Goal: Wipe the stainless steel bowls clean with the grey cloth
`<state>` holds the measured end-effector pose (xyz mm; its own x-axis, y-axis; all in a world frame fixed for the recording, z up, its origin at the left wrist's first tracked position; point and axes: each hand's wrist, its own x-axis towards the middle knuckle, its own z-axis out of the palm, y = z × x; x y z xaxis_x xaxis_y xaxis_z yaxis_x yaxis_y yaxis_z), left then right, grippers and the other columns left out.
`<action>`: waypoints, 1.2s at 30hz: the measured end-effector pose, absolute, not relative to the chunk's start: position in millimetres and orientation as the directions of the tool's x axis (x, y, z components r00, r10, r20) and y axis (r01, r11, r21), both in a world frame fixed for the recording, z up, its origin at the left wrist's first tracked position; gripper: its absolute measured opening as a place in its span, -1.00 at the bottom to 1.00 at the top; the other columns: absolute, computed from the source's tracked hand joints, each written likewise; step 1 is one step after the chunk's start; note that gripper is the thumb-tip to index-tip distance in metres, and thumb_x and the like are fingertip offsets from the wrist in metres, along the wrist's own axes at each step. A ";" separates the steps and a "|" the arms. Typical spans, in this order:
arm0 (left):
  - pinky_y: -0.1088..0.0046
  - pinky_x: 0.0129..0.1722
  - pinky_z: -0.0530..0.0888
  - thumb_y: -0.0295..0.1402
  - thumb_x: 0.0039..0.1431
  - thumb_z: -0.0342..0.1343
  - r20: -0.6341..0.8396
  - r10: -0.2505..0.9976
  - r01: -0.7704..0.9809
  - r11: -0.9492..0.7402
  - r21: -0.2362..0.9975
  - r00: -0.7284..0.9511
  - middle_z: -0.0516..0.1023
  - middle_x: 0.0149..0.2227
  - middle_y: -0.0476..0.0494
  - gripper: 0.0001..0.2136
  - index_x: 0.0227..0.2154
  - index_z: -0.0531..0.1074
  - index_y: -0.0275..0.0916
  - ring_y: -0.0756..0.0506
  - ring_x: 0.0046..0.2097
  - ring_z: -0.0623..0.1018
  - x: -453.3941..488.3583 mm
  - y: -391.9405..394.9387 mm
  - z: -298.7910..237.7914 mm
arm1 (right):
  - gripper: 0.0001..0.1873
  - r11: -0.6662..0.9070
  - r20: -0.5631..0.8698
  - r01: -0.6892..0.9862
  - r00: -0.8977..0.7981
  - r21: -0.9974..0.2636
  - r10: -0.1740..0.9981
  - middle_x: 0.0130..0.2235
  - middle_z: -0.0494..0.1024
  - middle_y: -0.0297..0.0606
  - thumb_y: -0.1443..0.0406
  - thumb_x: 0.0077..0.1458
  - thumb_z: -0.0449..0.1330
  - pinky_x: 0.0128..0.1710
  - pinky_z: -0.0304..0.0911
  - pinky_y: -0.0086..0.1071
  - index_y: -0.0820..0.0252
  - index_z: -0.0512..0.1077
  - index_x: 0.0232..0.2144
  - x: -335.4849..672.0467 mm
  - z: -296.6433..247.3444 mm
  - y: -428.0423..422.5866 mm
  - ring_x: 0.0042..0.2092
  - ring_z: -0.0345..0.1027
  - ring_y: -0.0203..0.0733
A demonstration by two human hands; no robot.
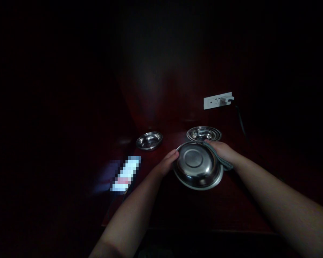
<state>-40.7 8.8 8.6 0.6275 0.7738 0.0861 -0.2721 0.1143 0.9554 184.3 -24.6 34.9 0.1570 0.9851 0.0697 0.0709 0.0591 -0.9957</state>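
A shiny steel bowl (pixel 197 166) is held up over the dark red table, tilted so that its rounded underside faces me. My left hand (pixel 167 162) grips its left rim, thumb on the outside and the other fingers mostly hidden behind. At the upper right rim, my right hand (pixel 222 149) is closed on a grey-green cloth (pixel 223 163) pressed against the bowl. Just behind stand several nested steel bowls (pixel 204 133), partly covered by the held one. Another steel bowl (pixel 149 141) sits upright further left, apart from both hands.
A lit phone-like screen (pixel 126 175), pixelated, lies left of my left forearm with a thin cable near it. On the back wall is a white socket plate (pixel 212 103) with a plugged-in adapter (pixel 227 99) and a hanging dark cord (pixel 240 122). The surroundings are very dark.
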 end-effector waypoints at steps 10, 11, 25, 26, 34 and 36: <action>0.42 -0.20 0.30 -0.06 0.04 0.10 0.049 0.677 -0.141 0.081 0.987 0.734 0.52 -0.30 -0.15 -0.59 -0.20 0.46 -0.31 -0.08 -0.25 0.46 -37.6 -2.8 20.0 | -0.62 -0.103 -0.107 0.030 -0.242 -0.994 0.964 -0.38 0.57 -0.18 0.03 -0.01 0.18 -0.25 0.33 -0.31 0.25 0.50 -0.45 181.0 35.6 -34.4 -0.33 0.43 -0.18; 0.42 -0.19 0.30 -0.06 0.04 0.10 0.049 0.665 -0.133 0.076 0.988 0.745 0.51 -0.30 -0.15 -0.59 -0.20 0.46 -0.31 -0.08 -0.25 0.46 -37.0 -3.3 19.9 | -0.61 -0.109 -0.112 0.026 -0.266 -0.994 0.957 -0.39 0.57 -0.18 0.02 -0.02 0.19 -0.25 0.32 -0.33 0.26 0.49 -0.45 180.5 34.9 -34.7 -0.34 0.42 -0.19; 0.39 -0.19 0.31 -0.08 0.04 0.09 -0.057 0.662 -0.140 0.240 0.961 0.747 0.54 -0.37 -0.19 -0.62 -0.32 0.51 -0.35 -0.10 -0.30 0.48 -30.9 -13.7 23.0 | -0.64 -0.157 -0.146 -0.004 -0.341 -0.988 0.929 -0.45 0.56 -0.23 0.05 -0.05 0.21 -0.38 0.29 -0.37 0.26 0.50 -0.47 172.0 35.6 -41.9 -0.45 0.38 -0.26; 0.38 -0.18 0.31 -0.09 0.05 0.09 -0.072 0.674 -0.147 0.261 0.954 0.735 0.54 -0.38 -0.19 -0.63 -0.32 0.51 -0.35 -0.11 -0.31 0.49 -30.4 -13.2 22.5 | -0.64 -0.162 -0.149 -0.010 -0.344 -0.987 0.927 -0.45 0.56 -0.23 0.05 -0.05 0.21 -0.37 0.29 -0.37 0.27 0.50 -0.46 172.5 35.3 -41.3 -0.45 0.38 -0.26; 0.34 -0.16 0.33 -0.28 -0.05 0.16 -0.144 0.828 -0.181 0.282 0.942 0.541 0.57 -0.38 -0.19 -0.75 -0.38 0.52 -0.39 -0.12 -0.31 0.50 -28.1 -7.4 24.7 | -0.65 -0.128 -0.106 -0.058 -0.292 -0.990 0.951 -0.43 0.58 -0.20 0.06 -0.02 0.20 -0.33 0.32 -0.33 0.27 0.52 -0.44 177.8 35.5 -36.8 -0.43 0.42 -0.22; 0.33 -0.18 0.35 -0.30 -0.04 0.15 -0.193 0.867 -0.218 0.321 0.922 0.460 0.56 -0.42 -0.18 -0.78 -0.42 0.52 -0.38 -0.11 -0.34 0.50 -27.9 -4.1 24.4 | -0.68 -0.110 -0.097 -0.063 -0.185 -0.992 0.978 -0.42 0.58 -0.19 0.09 0.00 0.20 -0.32 0.34 -0.32 0.25 0.52 -0.43 179.1 36.2 -34.3 -0.41 0.43 -0.20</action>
